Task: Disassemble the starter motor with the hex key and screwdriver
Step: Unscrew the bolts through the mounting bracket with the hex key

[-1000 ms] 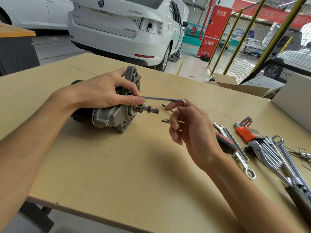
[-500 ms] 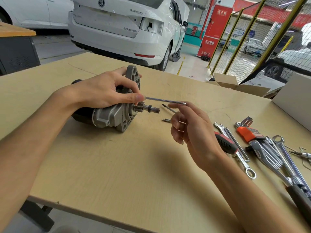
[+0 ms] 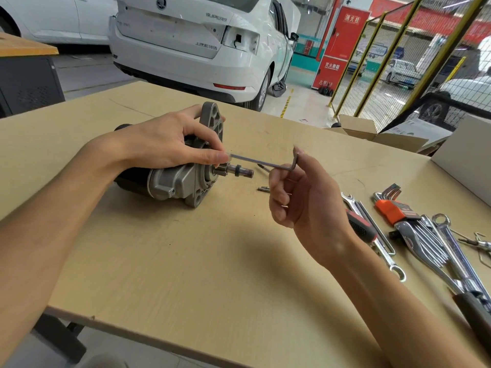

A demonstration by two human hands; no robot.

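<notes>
Left hand (image 3: 170, 140) clamped over the starter motor (image 3: 183, 179) on the table (image 3: 186, 261); right hand (image 3: 305, 200) pinches the hex key (image 3: 265, 163) at its bend, long arm reaching left into the motor's face.

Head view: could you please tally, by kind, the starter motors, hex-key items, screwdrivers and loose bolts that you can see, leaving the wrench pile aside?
starter motor: 1
hex key, single, in hand: 1
hex key set in orange holder: 1
screwdriver: 1
loose bolts: 2
Total: 6
</notes>
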